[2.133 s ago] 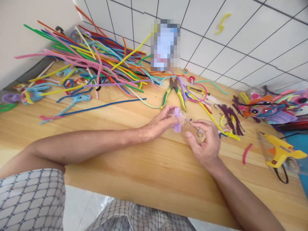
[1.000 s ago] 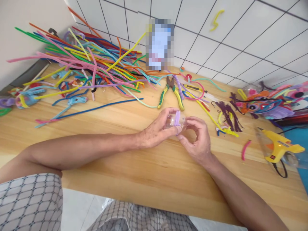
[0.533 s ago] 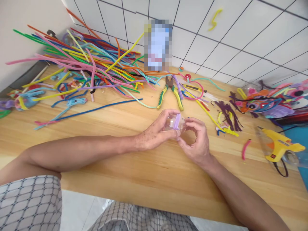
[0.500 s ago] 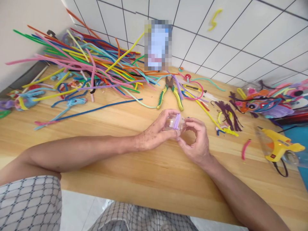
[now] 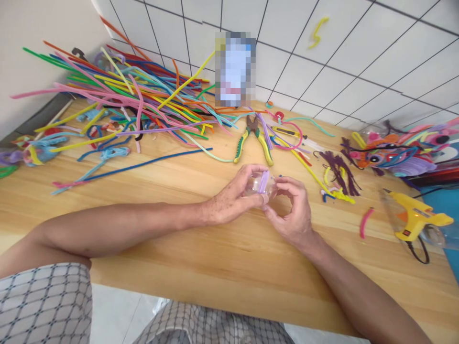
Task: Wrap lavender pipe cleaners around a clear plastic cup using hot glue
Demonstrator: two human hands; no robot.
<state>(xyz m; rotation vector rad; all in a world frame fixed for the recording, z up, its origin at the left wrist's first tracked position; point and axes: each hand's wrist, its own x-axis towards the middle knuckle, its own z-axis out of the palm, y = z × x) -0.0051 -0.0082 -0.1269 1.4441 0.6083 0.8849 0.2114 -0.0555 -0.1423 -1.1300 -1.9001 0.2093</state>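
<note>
Between my hands is a clear, round plastic ball (image 5: pixel 254 185) with a purple pipe cleaner (image 5: pixel 264 182) running across it as a band. My left hand (image 5: pixel 231 198) is closed round the ball's left side, thumb on the near side and fingers on the far side. My right hand (image 5: pixel 294 210) curls in from the right, its thumb and fingertips touching the ball's right edge. The fingers partly cover the ball. Just beyond it lie pliers (image 5: pixel 253 136) with yellow-green handles, jaws pointing away.
A large heap of colourful pipe cleaners (image 5: pixel 143 95) fills the back left. A phone (image 5: pixel 234 69), blurred out, leans on the tiled wall. At right are dark yarn pieces (image 5: pixel 340 169), a decorated colourful figure (image 5: pixel 390 150), a short pink piece (image 5: pixel 366 223) and a yellow glue gun (image 5: pixel 412 215).
</note>
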